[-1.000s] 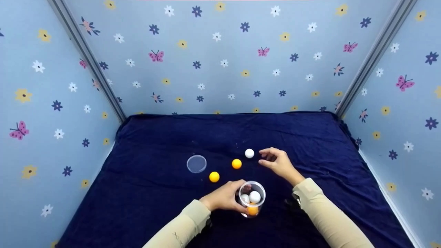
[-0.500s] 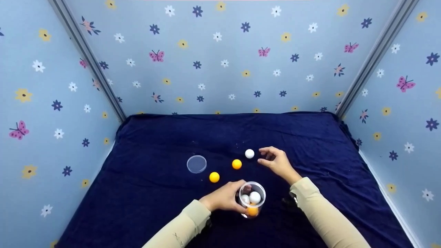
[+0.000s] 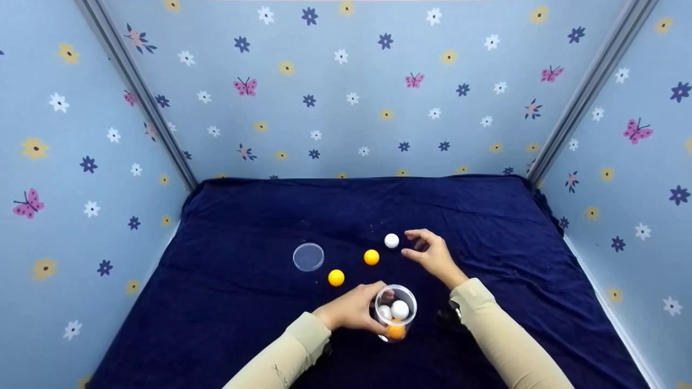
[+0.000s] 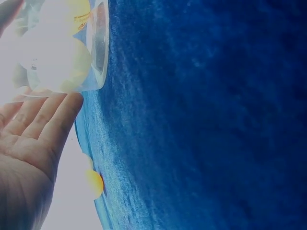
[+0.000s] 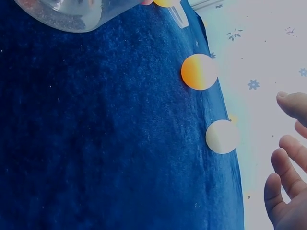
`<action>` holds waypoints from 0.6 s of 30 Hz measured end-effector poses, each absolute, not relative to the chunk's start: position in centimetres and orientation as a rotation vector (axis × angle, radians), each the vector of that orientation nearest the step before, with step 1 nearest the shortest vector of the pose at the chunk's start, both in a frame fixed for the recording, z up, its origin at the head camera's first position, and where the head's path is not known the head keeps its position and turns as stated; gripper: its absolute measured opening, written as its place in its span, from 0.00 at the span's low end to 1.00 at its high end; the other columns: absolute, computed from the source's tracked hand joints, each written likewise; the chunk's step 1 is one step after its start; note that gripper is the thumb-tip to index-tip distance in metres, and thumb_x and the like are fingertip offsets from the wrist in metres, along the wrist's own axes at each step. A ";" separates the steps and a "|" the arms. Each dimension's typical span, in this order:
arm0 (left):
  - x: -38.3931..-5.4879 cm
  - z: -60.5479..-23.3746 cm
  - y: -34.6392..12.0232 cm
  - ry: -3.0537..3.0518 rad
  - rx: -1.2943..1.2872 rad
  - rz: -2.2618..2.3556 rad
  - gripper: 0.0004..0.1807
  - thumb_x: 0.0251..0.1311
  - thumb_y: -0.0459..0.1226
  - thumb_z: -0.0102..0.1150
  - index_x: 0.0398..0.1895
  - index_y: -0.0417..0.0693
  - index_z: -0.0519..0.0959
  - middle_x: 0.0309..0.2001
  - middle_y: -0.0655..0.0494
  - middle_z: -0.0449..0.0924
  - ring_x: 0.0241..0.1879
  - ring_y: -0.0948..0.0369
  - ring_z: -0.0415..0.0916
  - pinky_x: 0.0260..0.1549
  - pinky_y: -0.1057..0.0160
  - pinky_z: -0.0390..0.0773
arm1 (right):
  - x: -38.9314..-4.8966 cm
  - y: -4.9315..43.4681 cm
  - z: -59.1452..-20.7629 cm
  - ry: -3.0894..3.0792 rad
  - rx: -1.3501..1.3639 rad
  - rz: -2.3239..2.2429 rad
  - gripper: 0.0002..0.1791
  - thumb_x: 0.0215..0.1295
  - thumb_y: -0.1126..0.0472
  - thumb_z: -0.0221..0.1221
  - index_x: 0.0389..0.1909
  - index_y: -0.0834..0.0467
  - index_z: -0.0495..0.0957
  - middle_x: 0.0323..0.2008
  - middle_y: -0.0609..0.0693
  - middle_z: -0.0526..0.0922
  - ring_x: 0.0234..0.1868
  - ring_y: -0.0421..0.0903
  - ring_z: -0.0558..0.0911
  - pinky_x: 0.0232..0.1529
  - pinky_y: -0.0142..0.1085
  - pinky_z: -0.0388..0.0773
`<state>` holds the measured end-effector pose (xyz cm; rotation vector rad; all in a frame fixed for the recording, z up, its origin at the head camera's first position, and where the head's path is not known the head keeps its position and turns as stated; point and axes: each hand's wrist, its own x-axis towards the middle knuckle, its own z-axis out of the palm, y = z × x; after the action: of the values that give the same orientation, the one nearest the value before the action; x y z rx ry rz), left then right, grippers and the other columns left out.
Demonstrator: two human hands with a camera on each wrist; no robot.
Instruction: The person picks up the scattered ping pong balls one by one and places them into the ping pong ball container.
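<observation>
My left hand (image 3: 354,309) grips a clear plastic jar (image 3: 412,313) from its left side, thumb in front and fingers behind. Inside the jar are white balls (image 3: 400,309) and an orange ball (image 3: 396,330), which look like table tennis balls. In the left wrist view the fingers (image 4: 60,120) lie along the jar's wall. Just right of a loose white ball (image 3: 391,241) hovers my right hand (image 3: 435,256), thumb and fingers apart and holding nothing. A gap shows between its fingertips and that ball. Two orange balls lie on the cloth, one nearer (image 3: 336,277) and one farther (image 3: 371,257).
A round transparent lid (image 3: 308,257) lies left of the loose balls. Dark blue cloth (image 3: 243,313) covers the table, with some wrinkles. Patterned light-blue walls (image 3: 346,81) with grey corner posts (image 3: 586,97) enclose the back and both sides.
My right hand has shifted slightly left, closer to the loose white ball. The left hand, the jar and the balls stay where they were.
</observation>
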<state>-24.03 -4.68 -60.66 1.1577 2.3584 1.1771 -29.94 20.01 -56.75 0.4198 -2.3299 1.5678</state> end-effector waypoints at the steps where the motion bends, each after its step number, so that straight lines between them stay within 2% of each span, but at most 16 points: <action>1: -24.0 -60.7 -4.7 2.360 1.157 1.175 0.40 0.45 0.46 0.90 0.61 0.47 0.78 0.54 0.55 0.89 0.55 0.63 0.85 0.61 0.67 0.81 | -30.0 20.0 -56.8 -2.334 0.415 1.571 0.24 0.50 0.82 0.75 0.51 0.76 0.84 0.42 0.67 0.88 0.35 0.75 0.78 0.36 0.41 0.79; 7: -23.9 -60.7 -4.7 2.374 1.161 1.168 0.42 0.45 0.47 0.90 0.63 0.50 0.78 0.55 0.56 0.89 0.54 0.63 0.85 0.60 0.67 0.81 | -30.3 19.8 -57.2 -2.352 0.377 1.589 0.25 0.51 0.81 0.75 0.53 0.75 0.84 0.44 0.68 0.87 0.37 0.76 0.78 0.39 0.46 0.80; 11: -24.0 -60.7 -4.6 2.363 1.152 1.179 0.40 0.45 0.47 0.90 0.61 0.49 0.78 0.55 0.56 0.89 0.55 0.66 0.84 0.61 0.68 0.80 | -31.0 19.9 -58.0 -2.349 0.361 1.601 0.25 0.51 0.81 0.76 0.53 0.75 0.84 0.45 0.69 0.87 0.37 0.75 0.78 0.40 0.43 0.80; 14: -24.0 -60.7 -4.6 2.361 1.149 1.182 0.39 0.44 0.46 0.90 0.59 0.49 0.78 0.54 0.55 0.89 0.55 0.66 0.84 0.61 0.67 0.80 | -32.4 20.5 -59.8 -2.353 0.360 1.609 0.26 0.51 0.79 0.77 0.54 0.73 0.84 0.46 0.69 0.87 0.35 0.70 0.80 0.39 0.39 0.79; 18: -24.0 -60.6 -4.8 2.373 1.154 1.169 0.40 0.44 0.46 0.90 0.59 0.48 0.78 0.53 0.56 0.89 0.52 0.66 0.84 0.58 0.68 0.81 | -33.8 21.1 -61.5 -2.387 0.364 1.603 0.28 0.53 0.74 0.79 0.56 0.71 0.85 0.48 0.69 0.88 0.34 0.58 0.82 0.40 0.36 0.79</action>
<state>-24.02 -4.79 -60.59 1.1543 2.3733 1.1690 -33.82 21.12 -61.48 0.3644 -2.3868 1.6029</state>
